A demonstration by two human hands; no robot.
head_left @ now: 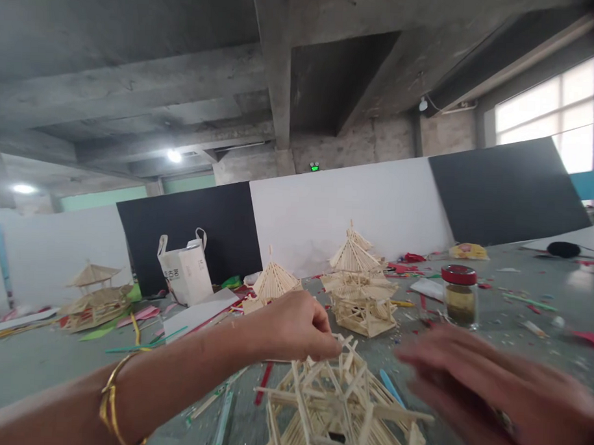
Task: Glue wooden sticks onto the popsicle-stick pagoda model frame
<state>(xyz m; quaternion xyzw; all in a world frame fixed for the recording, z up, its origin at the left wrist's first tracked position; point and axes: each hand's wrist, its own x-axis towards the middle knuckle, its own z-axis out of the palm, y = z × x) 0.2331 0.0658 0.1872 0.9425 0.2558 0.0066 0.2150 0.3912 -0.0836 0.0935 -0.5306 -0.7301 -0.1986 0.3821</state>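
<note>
A model roof built of thin wooden sticks (337, 405) stands on the grey table (39, 363) right in front of me. My left hand (296, 326), with a gold bangle on its wrist, reaches across and pinches the top of this stick model with closed fingertips. My right hand (486, 391) hovers just right of the model, blurred by motion, fingers spread and holding nothing.
Behind stand a finished stick pagoda (360, 283), a smaller stick roof (273, 283), another pagoda (94, 296) at far left, a red-lidded glass jar (460, 296), a white paper bag (185, 267), and scattered coloured sticks and paper scraps. Black and white boards line the table's back.
</note>
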